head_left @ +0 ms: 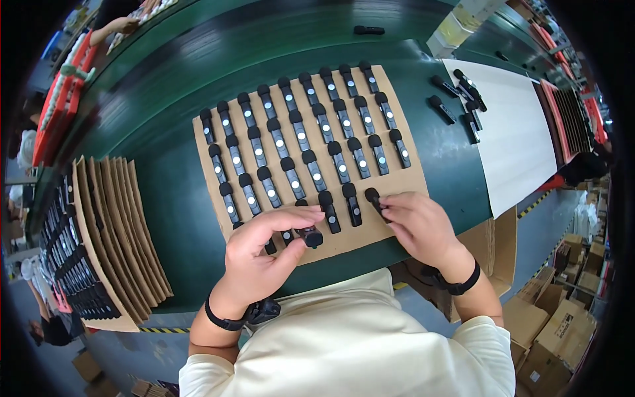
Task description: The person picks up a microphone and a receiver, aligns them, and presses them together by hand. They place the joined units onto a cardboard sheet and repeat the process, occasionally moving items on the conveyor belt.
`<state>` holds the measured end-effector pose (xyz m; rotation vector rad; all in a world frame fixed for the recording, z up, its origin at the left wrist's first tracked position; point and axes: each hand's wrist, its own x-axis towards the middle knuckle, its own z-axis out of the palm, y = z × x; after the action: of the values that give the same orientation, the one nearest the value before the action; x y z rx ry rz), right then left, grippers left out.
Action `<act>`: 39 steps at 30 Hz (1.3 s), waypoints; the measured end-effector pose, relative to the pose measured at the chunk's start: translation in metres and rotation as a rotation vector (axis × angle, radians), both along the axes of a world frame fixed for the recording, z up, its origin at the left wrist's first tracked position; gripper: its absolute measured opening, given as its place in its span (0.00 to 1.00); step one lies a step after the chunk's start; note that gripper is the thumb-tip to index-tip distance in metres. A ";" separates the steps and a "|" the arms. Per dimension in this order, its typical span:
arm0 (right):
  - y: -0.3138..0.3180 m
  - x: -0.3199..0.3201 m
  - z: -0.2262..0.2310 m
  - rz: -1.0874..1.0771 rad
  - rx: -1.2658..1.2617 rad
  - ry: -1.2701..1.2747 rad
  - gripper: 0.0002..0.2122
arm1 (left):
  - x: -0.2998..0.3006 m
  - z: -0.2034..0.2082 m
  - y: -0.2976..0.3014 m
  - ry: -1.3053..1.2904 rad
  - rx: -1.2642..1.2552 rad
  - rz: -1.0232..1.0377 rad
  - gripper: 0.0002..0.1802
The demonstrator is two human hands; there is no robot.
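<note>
A brown cardboard sheet [397, 180] lies on the green work surface, covered with rows of small black microphones [302, 135] with foam-like round heads and pale round dots on their bodies. Over the front row, my left hand [259, 246] grips a small black microphone [309, 237] between thumb and fingers, its end pointing toward me. My right hand [424, 226] pinches another microphone [373, 196] by its body at the right end of the front row, its head pointing away. My left hand hides part of that row.
Loose microphones [442, 110] lie to the right, some on a white sheet [516, 139]. Cardboard sheets [122, 225] stand stacked on edge at the left, beside rows of black microphones. A pale post [456, 30] rises at the back right. Cartons [562, 337] sit on the floor at right.
</note>
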<state>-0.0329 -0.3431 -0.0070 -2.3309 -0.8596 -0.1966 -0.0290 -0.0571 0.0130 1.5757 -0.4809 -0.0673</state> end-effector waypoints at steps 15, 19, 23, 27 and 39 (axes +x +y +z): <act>0.007 0.000 -0.004 -0.017 -0.103 -0.020 0.14 | 0.003 0.000 -0.008 -0.140 0.144 -0.017 0.17; 0.023 -0.005 0.020 0.041 0.165 0.087 0.14 | 0.002 0.005 -0.015 -0.162 0.252 -0.087 0.15; 0.038 -0.008 0.021 0.164 0.406 0.144 0.13 | 0.001 0.005 -0.023 -0.213 0.323 -0.120 0.16; 0.031 -0.008 0.020 0.153 0.476 0.217 0.12 | 0.001 0.003 -0.026 -0.180 0.327 -0.148 0.17; -0.020 -0.019 -0.004 -0.097 -0.090 -0.096 0.13 | 0.009 0.008 0.000 -0.251 0.329 0.001 0.13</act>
<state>-0.0522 -0.3635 -0.0113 -2.4659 -0.8175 -0.3190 -0.0203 -0.0568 0.0205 1.9187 -0.6914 0.0560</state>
